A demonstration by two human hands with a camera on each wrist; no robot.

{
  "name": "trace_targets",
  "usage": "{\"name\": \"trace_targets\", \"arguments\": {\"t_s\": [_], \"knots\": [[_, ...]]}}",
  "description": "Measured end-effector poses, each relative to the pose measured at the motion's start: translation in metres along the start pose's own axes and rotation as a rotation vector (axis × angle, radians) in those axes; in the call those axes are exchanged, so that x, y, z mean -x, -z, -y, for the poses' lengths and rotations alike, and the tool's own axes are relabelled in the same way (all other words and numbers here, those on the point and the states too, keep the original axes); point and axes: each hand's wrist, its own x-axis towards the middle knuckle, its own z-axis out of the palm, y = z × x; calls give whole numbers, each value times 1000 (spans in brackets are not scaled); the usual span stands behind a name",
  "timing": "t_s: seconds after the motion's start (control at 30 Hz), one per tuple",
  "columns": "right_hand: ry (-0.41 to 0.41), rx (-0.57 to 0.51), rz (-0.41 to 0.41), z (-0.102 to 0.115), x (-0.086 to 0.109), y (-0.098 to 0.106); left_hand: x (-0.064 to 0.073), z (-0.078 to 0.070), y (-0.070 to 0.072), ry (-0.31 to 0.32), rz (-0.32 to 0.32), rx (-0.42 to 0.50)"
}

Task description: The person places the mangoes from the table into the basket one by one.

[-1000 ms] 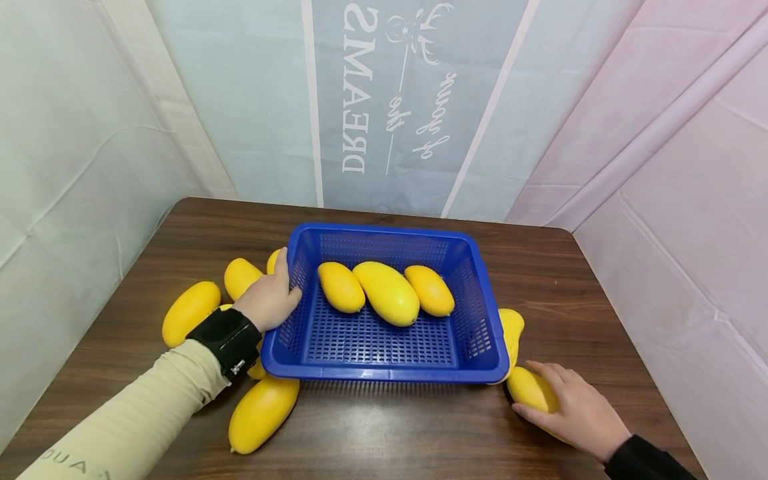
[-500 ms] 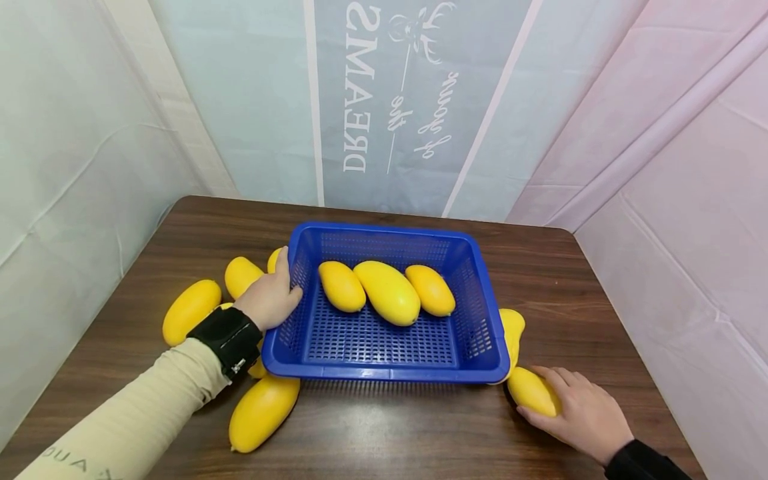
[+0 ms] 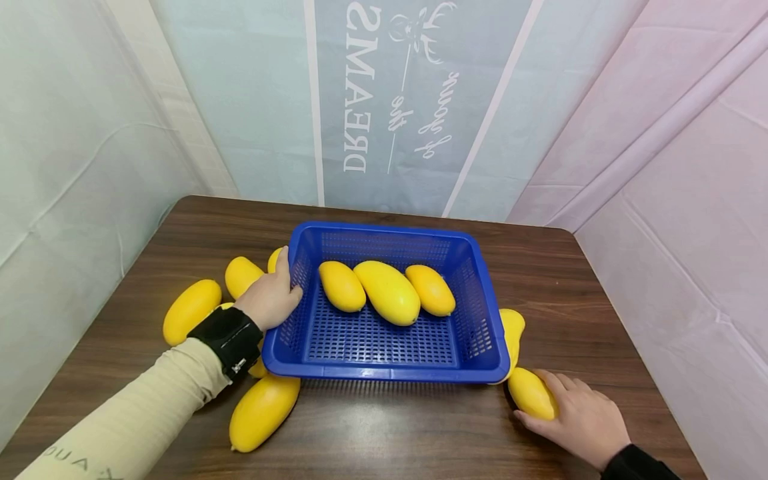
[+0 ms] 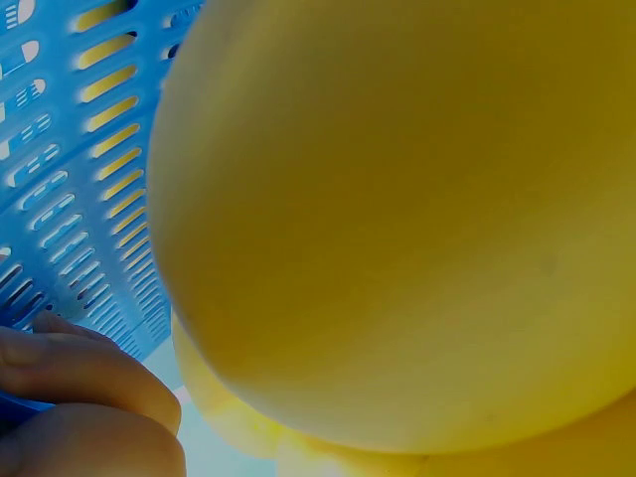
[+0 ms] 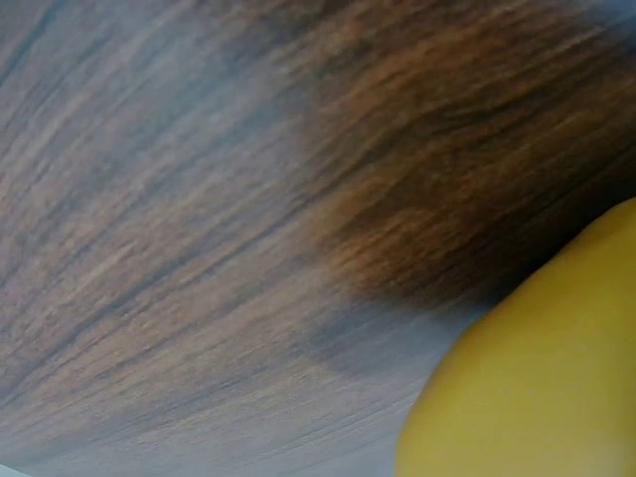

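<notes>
Blue basket (image 3: 384, 373) on dark wood-grain table (image 3: 372, 433); lettered cloth (image 3: 402, 193) behind it, pale sheets (image 3: 66, 153) either side. Left hand (image 3: 269, 300) grips basket at left; right hand (image 3: 589, 419) grasps yellow fruit (image 3: 532, 395) off basket's near right corner.

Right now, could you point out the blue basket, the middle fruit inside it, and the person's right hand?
Blue basket (image 3: 387, 373): head view, on its near rim.
Middle fruit (image 3: 387, 293): head view, on its upward-facing side.
Right hand (image 3: 587, 419): head view, on the back of it.
</notes>
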Motion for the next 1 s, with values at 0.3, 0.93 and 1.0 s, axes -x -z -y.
{"name": "trace_targets", "arguments": {"t_s": [0.3,0.93,1.0], "knots": [[24,13,-1,-2,-1,-1,0,1,-1,1,-1,-1],[21,1,23,-5,-7,9,1,-2,0,9,1,9],[25,-3,9,-6,-7,11,1,-1,0,11,1,8]]}}
